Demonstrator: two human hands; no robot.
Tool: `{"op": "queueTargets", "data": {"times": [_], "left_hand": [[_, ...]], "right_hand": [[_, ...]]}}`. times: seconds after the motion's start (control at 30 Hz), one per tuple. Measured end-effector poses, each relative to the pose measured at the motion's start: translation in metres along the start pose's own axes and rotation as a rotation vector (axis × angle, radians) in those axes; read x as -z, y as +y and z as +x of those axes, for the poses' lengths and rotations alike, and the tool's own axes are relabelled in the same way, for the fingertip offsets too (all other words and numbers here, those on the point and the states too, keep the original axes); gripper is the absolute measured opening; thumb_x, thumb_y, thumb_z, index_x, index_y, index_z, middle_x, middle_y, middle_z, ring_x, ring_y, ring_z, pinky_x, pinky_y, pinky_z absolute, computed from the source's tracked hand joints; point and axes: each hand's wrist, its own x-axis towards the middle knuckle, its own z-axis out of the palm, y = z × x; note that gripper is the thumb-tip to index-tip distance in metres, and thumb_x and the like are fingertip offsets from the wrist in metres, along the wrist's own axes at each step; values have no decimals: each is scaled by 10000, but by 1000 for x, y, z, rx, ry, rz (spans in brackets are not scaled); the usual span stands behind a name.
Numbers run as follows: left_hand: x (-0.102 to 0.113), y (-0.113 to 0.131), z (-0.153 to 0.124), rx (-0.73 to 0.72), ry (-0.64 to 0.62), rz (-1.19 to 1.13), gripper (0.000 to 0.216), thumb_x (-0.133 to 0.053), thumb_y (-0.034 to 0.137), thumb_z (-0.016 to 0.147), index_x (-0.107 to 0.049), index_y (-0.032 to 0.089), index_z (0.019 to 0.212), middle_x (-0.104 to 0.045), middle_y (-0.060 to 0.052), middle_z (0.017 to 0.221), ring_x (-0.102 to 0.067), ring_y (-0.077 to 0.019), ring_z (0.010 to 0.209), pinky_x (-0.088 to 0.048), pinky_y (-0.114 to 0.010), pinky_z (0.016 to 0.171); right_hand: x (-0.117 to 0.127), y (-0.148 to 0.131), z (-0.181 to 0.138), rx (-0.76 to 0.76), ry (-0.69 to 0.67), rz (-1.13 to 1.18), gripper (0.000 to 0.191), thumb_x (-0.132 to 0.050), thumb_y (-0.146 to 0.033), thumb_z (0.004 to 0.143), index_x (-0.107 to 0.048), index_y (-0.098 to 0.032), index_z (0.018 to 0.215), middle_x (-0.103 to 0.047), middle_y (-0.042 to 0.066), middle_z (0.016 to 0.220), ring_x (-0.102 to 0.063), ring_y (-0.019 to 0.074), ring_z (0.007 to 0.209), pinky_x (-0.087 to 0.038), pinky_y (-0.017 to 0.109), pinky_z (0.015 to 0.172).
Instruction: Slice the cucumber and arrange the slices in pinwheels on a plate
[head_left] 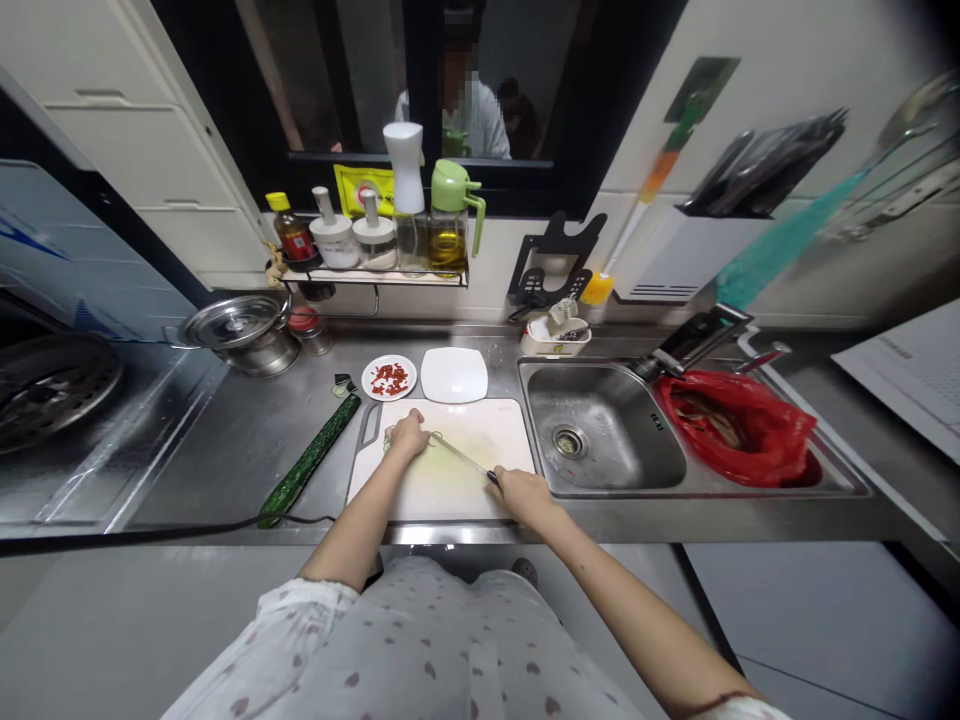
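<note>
My right hand grips the black handle of a kitchen knife, its blade slanting up and left across the white cutting board. At the blade's tip, my left hand is closed over a pale green piece of cucumber, mostly hidden under the fingers. A faint green wet stain marks the board. Left of the board lies a long dark green cucumber, with a few small cut bits near its upper end.
Behind the board stand a plate of chopped red pieces and a white square plate. The sink is at the right, with a red plastic bag beyond. A lidded steel pot and a seasoning shelf stand behind.
</note>
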Motion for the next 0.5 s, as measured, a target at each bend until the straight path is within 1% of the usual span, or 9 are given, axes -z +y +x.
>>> {"op": "queueTargets", "data": {"times": [0.1,0.2,0.33,0.4,0.5], "left_hand": [[2,-1,-2,-12,6,-19,254,-590,303,802,-489,255,1031,-689,-61,1100,-599,-251,1103,-327,-406,963],[2,-4,-8,-39,10,-41,220,-550,297,832,-521,262,1047,-699,-46,1071,-604,-233,1083,-343,-373,949],[-5,-4,-18,-110,22,-26,272,-565,295,818,-559,270,1089,-705,-38,999,-580,-252,1081,-364,-365,920],[-9,-3,-22,-127,54,1,277,-577,282,805,-583,264,1081,-694,-51,1027,-554,-267,1100,-369,-369,919],[-13,1,-25,-146,99,26,230,-566,243,801,-622,253,1024,-667,-69,1099,-536,-269,1107,-381,-361,915]], "right_hand": [[0,4,-2,-2,32,9,364,-397,-441,975,-587,-188,1154,-702,147,1061,-651,251,1041,-428,326,831],[-7,10,-6,-22,68,56,409,-362,-505,976,-577,-207,1156,-702,135,1061,-654,242,1019,-417,308,809],[-20,13,-13,-93,80,164,440,-300,-522,986,-560,-230,1188,-703,109,1059,-650,224,1008,-402,278,774],[-26,12,-15,-114,73,211,442,-292,-524,986,-563,-236,1184,-703,102,1053,-647,223,1009,-397,271,760],[-33,9,-17,-107,61,245,447,-295,-533,980,-573,-239,1171,-702,102,1048,-651,232,993,-393,270,729]]}}
